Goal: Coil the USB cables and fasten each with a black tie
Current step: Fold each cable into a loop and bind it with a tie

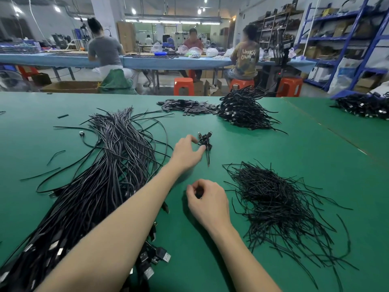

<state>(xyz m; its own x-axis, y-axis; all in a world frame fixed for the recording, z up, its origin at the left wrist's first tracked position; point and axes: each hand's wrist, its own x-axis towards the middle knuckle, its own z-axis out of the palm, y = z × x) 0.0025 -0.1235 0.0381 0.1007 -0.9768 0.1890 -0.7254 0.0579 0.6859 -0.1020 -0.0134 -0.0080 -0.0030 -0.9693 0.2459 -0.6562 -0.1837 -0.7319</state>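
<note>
Coil (205, 142) at left hand (187, 153) fingertips, just right of them, tie tail trailing toward the person.
Left fingers spread, touching the coil, not gripping. Right hand (207, 200) sits nearer the person, fingers curled; contents unclear. Tie pile (273, 199) lies right of coil.

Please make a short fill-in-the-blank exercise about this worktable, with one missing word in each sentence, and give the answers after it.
1. The left hand touches a small coiled cable with its ____.
2. The table mat is ____ in colour.
3. The pile of loose black ties lies on the ____ side of the right hand.
4. The long uncoiled USB cables lie to the ____ of the left forearm.

Answers: fingertips; green; right; left
</note>
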